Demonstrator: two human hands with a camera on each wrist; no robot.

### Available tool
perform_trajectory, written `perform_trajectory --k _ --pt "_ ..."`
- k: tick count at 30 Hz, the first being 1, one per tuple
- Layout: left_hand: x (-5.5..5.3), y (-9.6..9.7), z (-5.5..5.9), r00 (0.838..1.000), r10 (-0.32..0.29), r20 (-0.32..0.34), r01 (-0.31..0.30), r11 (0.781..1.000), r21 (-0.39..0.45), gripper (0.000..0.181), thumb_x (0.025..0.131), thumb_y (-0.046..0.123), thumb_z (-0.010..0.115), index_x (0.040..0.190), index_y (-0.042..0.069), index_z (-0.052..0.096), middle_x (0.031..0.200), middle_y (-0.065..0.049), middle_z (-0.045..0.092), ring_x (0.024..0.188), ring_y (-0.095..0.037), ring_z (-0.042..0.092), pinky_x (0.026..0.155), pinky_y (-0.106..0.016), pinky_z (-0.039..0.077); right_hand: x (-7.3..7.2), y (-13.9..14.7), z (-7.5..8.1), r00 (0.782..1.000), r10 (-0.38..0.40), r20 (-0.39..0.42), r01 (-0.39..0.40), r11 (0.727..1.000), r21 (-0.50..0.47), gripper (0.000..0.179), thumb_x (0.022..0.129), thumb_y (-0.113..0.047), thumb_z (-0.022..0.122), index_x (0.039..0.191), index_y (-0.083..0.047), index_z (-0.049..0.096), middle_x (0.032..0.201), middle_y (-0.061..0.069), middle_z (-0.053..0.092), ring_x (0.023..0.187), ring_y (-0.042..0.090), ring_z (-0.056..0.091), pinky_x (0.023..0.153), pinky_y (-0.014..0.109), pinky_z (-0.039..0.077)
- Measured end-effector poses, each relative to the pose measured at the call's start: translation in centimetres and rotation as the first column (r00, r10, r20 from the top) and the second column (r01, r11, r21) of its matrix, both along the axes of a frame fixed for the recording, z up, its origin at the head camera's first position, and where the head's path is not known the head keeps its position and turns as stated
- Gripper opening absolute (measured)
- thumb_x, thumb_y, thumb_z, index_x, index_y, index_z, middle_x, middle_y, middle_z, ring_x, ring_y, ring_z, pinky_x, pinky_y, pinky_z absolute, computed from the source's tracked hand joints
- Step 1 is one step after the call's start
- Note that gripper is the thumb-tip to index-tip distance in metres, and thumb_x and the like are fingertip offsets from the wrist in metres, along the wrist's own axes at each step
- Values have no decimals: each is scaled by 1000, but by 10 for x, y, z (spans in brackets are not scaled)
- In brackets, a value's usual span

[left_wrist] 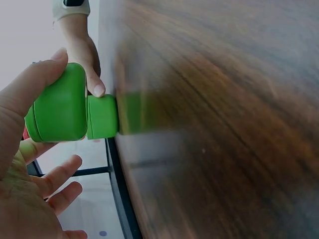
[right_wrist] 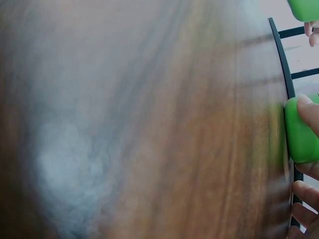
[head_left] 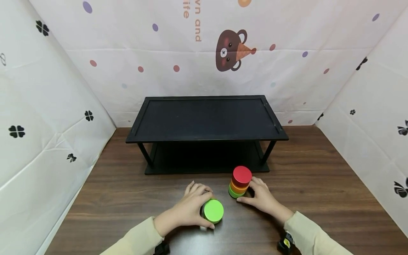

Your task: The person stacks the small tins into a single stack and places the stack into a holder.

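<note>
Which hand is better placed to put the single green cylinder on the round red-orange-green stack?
Likely the left hand: it holds the green cylinder, while the right hand grips the stack.

- On the patterned back cloth (head_left: pixel 191 58), you can read "wn and" in the longer line (head_left: pixel 198 24), printed sideways and cut by your head view's top edge.
- Beside it, you can read "ife" in the shorter line (head_left: pixel 186 14).

Pale cream cloth sleeves (head_left: pixel 137 236) and a small black camera (head_left: pixel 162 248) by each wrist; the right one shows a yellow patch (head_left: pixel 287 243).
</note>
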State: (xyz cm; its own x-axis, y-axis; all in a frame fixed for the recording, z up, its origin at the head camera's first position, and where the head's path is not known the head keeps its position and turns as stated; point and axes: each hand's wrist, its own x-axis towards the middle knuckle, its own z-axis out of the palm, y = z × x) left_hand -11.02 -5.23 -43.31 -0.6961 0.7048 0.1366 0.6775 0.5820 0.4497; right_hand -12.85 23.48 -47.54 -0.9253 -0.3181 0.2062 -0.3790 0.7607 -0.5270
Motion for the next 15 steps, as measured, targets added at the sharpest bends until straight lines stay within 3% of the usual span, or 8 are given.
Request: perform_trajectory --k 15 --pt "2 1 21 1000 -2 -3 2 998 55 61 61 47 86 108 19 61 120 -3 54 117 -19 43 106 -65 21 1 -1 1 1000 0 -6 0 1000 1 49 70 -35 82 110 -10 66 114 9 61 111 33 52 90 58 39"
